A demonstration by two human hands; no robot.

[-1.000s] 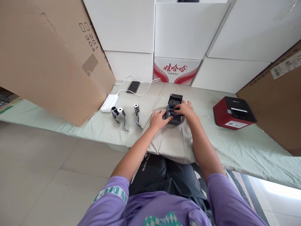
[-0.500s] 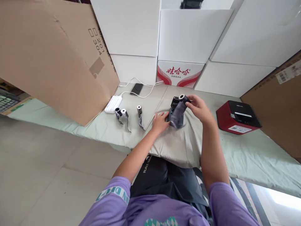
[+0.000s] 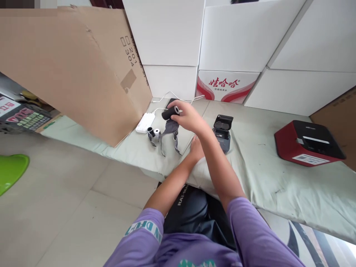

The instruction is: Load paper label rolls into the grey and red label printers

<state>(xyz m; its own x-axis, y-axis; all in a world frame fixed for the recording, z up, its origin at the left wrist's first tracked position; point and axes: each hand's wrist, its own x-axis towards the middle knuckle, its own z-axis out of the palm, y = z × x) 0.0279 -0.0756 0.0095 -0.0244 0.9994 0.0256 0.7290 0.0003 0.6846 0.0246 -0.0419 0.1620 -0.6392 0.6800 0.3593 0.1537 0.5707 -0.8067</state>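
Observation:
My right hand (image 3: 186,115) grips a black roll (image 3: 170,112) with a loose dark strip hanging from it, above the left part of the cloth-covered table. Beneath my right forearm, my left hand (image 3: 197,149) rests beside a small dark printer (image 3: 222,139) whose lid stands open; its fingers are mostly hidden. Two small rolls, a black one (image 3: 150,131) and a white one (image 3: 157,132), stand to the left with curled strips. Another curled strip (image 3: 177,144) lies below the held roll, its own roll hidden.
A white power bank (image 3: 145,122) with a cable lies beside a large cardboard box (image 3: 91,74). A dark phone is partly hidden behind my right hand. White boxes (image 3: 230,40) line the back. A red and black device (image 3: 308,142) sits at the right.
My right hand has carried the black roll left, away from the printer, uncovering its open lid. My left hand is now partly behind my right arm. The view has shifted slightly.

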